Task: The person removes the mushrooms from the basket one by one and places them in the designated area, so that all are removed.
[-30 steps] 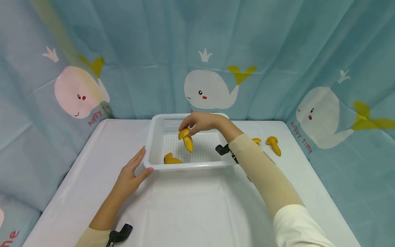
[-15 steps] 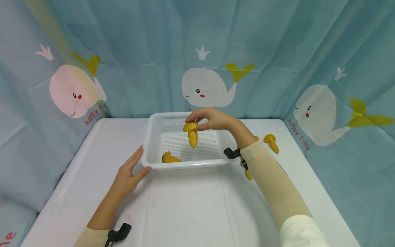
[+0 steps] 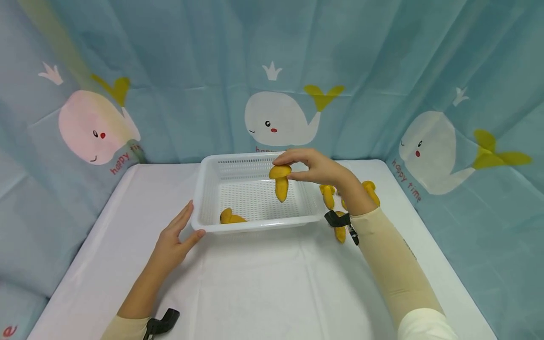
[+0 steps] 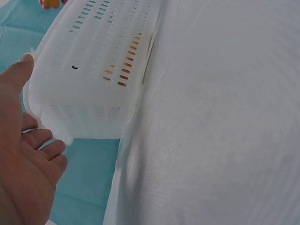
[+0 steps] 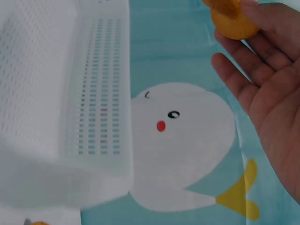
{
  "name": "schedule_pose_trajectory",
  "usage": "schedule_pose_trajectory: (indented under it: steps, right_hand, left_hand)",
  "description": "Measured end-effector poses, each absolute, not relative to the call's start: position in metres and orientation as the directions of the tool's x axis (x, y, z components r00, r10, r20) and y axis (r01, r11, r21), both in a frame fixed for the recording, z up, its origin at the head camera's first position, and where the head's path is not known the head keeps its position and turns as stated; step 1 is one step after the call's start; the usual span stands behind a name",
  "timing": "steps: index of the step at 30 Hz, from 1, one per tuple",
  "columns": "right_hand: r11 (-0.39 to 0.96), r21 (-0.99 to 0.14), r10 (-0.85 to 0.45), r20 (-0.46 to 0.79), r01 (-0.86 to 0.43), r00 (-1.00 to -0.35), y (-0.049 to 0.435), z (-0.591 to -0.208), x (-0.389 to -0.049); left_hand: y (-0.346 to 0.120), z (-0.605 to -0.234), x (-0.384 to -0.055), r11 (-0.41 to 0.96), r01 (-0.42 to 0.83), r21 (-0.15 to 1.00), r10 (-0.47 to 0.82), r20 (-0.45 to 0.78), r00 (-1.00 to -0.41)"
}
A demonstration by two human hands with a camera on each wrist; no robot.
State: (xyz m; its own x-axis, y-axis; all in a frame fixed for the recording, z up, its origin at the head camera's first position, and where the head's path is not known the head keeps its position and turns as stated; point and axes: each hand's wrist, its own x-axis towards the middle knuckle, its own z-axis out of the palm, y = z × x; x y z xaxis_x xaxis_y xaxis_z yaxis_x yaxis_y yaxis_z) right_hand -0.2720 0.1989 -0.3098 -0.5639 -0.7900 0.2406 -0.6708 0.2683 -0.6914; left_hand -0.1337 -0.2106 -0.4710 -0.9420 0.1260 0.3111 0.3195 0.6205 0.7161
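Observation:
My right hand (image 3: pixel 314 166) pinches a yellow mushroom (image 3: pixel 281 183) by its cap, stem pointing down, over the right half of a white perforated plastic basket (image 3: pixel 250 226). In the right wrist view, the round mushroom cap (image 5: pixel 234 23) sits between thumb and fingers. My left hand (image 3: pixel 172 243) spans the basket's near left corner, fingers along the left side and thumb at the front rim. The left wrist view has the left hand (image 4: pixel 33 145) touching the basket rim. Inside the basket, a yellow mushroom (image 3: pixel 231 216) lies near the front left, partly hidden by the front wall.
Several more yellow mushrooms lie right of the basket, among them one (image 3: pixel 327 196) beside its wall and one (image 3: pixel 340 231) nearer the front; the right forearm partly covers some. A white cloth covers the table (image 3: pixel 255 283). A blue whale-print curtain (image 3: pixel 191 94) stands behind and at both sides.
My right hand has moved rightward across the basket with the mushroom, whose stem now hangs straighter. More mushrooms right of the basket have come into sight. The left hand stays at the corner.

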Motion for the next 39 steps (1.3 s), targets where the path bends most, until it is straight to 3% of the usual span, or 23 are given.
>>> schedule_pose_trajectory:
  steps: [14,22,32,39]
  right_hand:
    - [0.332,-0.678,-0.706,0.283,-0.656,-0.649,0.265,-0.317,-0.246]
    - [0.401,-0.734,-0.608,0.234,-0.548,-0.759,0.297,-0.325,-0.231]
    - [0.327,-0.726,-0.613,0.325,-0.605,-0.720,0.333,-0.336,-0.223]
    - [0.361,-0.774,-0.547,0.277,-0.521,-0.790,0.353,-0.350,-0.213]
  left_hand:
    - [-0.208,-0.473,-0.136,0.619,0.313,0.721,0.126,0.302,-0.945]
    - [-0.207,-0.471,-0.135,0.615,0.301,0.729,0.119,0.291,-0.949]
    - [-0.211,-0.476,-0.134,0.629,0.296,0.719,0.111,0.294,-0.949]
    - [-0.209,-0.475,-0.135,0.626,0.299,0.720,0.113,0.296,-0.948]
